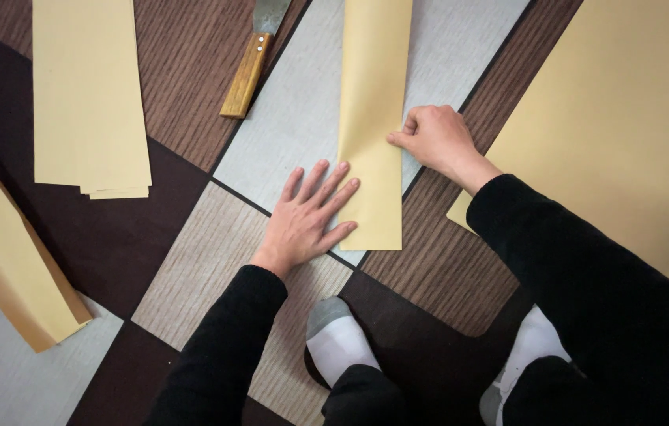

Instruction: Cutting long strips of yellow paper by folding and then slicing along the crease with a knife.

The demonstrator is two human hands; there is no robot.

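Both hands (pixel 366 185) press a tan paper strip (pixel 374 95).

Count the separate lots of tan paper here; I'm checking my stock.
4: folded strip under both hands, flat stack upper left, folded bundle far left, large sheet right. More may lie outside view.

The long tan strip of paper (pixel 372 118) under the hands is matt and smooth, with a soft crease. The stack of tan paper strips (pixel 89 95) and the large tan paper sheet (pixel 626 110) look equally dull. The knife's handle (pixel 244 76) is varnished brown wood with metal rivets; its blade (pixel 270 14) is dull grey metal. The patchwork floor (pixel 192 260) shows fine ribbed textures. Black sleeves (pixel 587 292) look velvety cloth.
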